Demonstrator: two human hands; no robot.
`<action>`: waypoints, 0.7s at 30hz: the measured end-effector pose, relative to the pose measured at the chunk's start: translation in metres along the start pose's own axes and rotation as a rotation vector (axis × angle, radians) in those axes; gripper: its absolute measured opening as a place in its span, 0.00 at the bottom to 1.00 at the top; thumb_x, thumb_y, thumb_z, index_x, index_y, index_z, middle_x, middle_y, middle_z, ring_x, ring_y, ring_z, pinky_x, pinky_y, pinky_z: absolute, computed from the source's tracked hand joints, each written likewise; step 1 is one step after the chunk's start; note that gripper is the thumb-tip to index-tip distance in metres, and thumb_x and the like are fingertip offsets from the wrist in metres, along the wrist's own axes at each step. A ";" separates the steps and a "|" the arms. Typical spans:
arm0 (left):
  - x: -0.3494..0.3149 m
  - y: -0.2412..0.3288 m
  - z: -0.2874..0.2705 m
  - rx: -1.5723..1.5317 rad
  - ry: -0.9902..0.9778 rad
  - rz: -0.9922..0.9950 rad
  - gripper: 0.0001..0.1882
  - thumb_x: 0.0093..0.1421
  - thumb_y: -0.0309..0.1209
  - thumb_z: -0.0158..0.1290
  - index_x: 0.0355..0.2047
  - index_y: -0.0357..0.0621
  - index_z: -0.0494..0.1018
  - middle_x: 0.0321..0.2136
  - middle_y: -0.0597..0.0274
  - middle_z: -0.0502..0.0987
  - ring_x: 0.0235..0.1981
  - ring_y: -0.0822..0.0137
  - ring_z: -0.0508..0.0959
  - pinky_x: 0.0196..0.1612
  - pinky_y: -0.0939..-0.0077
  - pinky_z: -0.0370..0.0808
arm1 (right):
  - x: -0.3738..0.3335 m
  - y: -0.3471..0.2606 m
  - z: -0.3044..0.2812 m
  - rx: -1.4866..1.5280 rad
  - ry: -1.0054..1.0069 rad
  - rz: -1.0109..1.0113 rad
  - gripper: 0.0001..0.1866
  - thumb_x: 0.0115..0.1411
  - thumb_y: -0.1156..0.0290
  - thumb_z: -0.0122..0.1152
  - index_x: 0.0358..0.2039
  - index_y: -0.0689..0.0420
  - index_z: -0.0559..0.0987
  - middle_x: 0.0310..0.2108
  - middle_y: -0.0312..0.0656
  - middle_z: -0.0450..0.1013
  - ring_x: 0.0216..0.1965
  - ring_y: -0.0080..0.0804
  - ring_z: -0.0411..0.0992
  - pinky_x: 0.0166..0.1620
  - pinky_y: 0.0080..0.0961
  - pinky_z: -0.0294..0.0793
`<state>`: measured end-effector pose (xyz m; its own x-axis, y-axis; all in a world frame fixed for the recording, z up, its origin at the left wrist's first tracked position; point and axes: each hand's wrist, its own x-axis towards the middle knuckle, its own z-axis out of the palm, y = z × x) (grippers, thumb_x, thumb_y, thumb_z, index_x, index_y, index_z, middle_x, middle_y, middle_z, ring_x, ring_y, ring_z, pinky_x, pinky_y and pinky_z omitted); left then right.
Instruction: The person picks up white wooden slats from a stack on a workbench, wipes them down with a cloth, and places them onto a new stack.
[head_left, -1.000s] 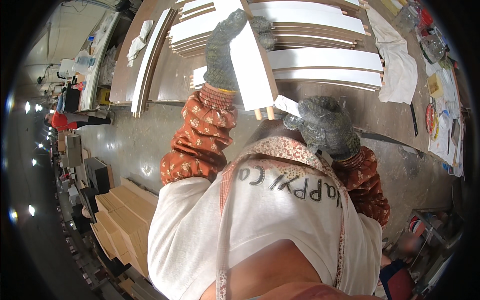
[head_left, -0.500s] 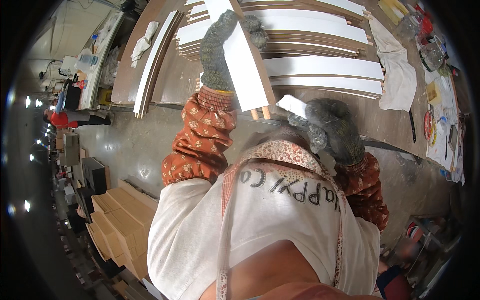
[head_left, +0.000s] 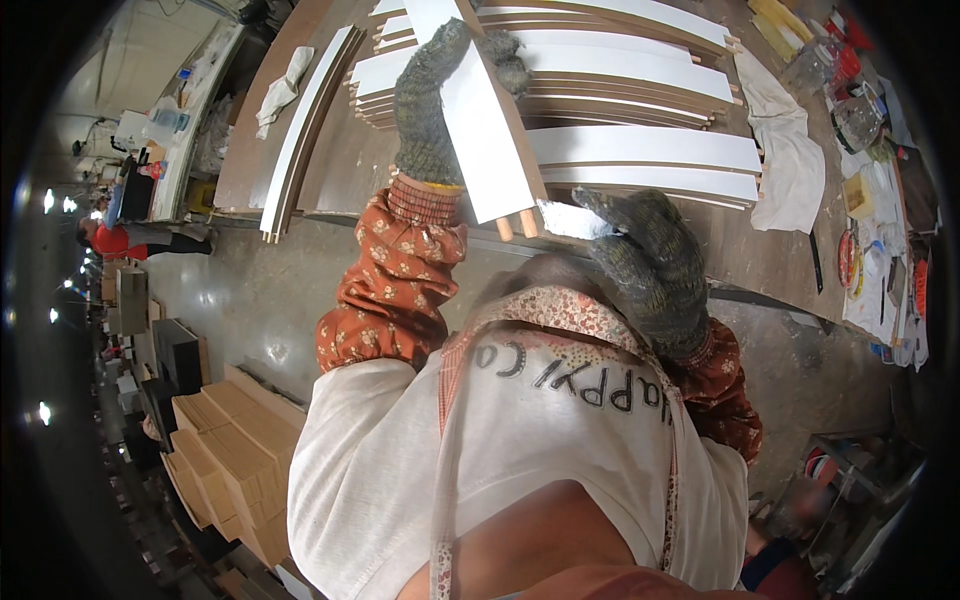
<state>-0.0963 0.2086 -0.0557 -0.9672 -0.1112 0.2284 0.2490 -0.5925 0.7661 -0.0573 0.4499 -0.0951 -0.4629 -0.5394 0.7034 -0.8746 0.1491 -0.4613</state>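
Note:
My left hand (head_left: 428, 110), in a grey-green knit glove, is wrapped round a long white board (head_left: 482, 150) with brown edges. The board slants toward me over the table's near edge, and two wooden dowels (head_left: 516, 224) stick out of its near end. My right hand (head_left: 652, 262), in a matching glove, is closed on a small flat white piece (head_left: 573, 219), its kind unclear. That piece lies right beside the dowel end of the board; whether they touch I cannot tell. Beyond my hands, several similar white boards (head_left: 640, 150) with dowel ends lie in stacks on the brown table (head_left: 335, 165).
More boards (head_left: 305, 130) stand together at the left, next to a crumpled white cloth (head_left: 285, 90). A beige cloth (head_left: 785, 150) lies at the right near a cluttered side table (head_left: 880, 260). Cardboard boxes (head_left: 235, 440) are stacked on the floor at left; a person in red (head_left: 115, 240) is farther off.
My right hand has brought the white piece left, up to the board's dowel end, and its glove has turned. My left hand keeps its hold on the board, nearly unmoved.

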 end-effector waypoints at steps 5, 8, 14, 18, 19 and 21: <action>0.002 0.003 0.000 -0.017 0.078 0.007 0.16 0.59 0.36 0.46 0.40 0.36 0.68 0.30 0.53 0.75 0.27 0.65 0.78 0.27 0.75 0.78 | 0.011 -0.005 -0.005 0.103 0.033 -0.028 0.17 0.48 0.75 0.61 0.41 0.62 0.74 0.36 0.44 0.72 0.33 0.34 0.69 0.33 0.26 0.72; 0.002 0.001 0.000 -0.053 0.079 0.056 0.16 0.56 0.36 0.50 0.37 0.33 0.70 0.31 0.49 0.75 0.29 0.61 0.78 0.29 0.74 0.79 | 0.019 -0.009 -0.004 0.236 0.036 0.097 0.18 0.48 0.84 0.56 0.43 0.65 0.73 0.37 0.47 0.71 0.28 0.32 0.67 0.30 0.26 0.70; 0.005 0.000 -0.006 -0.063 0.031 0.076 0.16 0.57 0.36 0.50 0.38 0.33 0.69 0.32 0.47 0.75 0.29 0.60 0.78 0.30 0.72 0.79 | 0.017 0.001 0.004 0.137 0.101 -0.072 0.18 0.50 0.76 0.59 0.43 0.62 0.73 0.29 0.43 0.69 0.28 0.28 0.68 0.29 0.23 0.70; -0.002 0.004 0.003 -0.069 -0.015 0.134 0.16 0.64 0.37 0.39 0.43 0.38 0.67 0.27 0.59 0.73 0.21 0.73 0.76 0.18 0.82 0.73 | 0.020 -0.010 -0.004 0.433 0.008 0.184 0.17 0.51 0.83 0.54 0.43 0.66 0.72 0.30 0.42 0.69 0.29 0.29 0.66 0.32 0.22 0.68; -0.003 0.005 0.004 -0.053 -0.006 0.142 0.15 0.63 0.37 0.40 0.42 0.38 0.68 0.26 0.60 0.73 0.20 0.73 0.76 0.18 0.83 0.73 | 0.024 -0.011 -0.005 0.390 -0.021 0.179 0.17 0.51 0.84 0.54 0.44 0.65 0.72 0.31 0.42 0.69 0.29 0.28 0.66 0.32 0.22 0.68; -0.001 0.007 0.008 -0.018 0.004 0.154 0.15 0.63 0.37 0.40 0.39 0.38 0.68 0.23 0.61 0.73 0.18 0.73 0.75 0.17 0.83 0.72 | 0.026 -0.008 -0.003 0.224 -0.009 0.054 0.19 0.48 0.78 0.58 0.43 0.64 0.73 0.31 0.42 0.70 0.30 0.29 0.67 0.31 0.22 0.69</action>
<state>-0.0927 0.2107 -0.0461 -0.9177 -0.2053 0.3401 0.3939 -0.5823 0.7112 -0.0627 0.4372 -0.0708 -0.5062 -0.5429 0.6701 -0.7942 -0.0096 -0.6076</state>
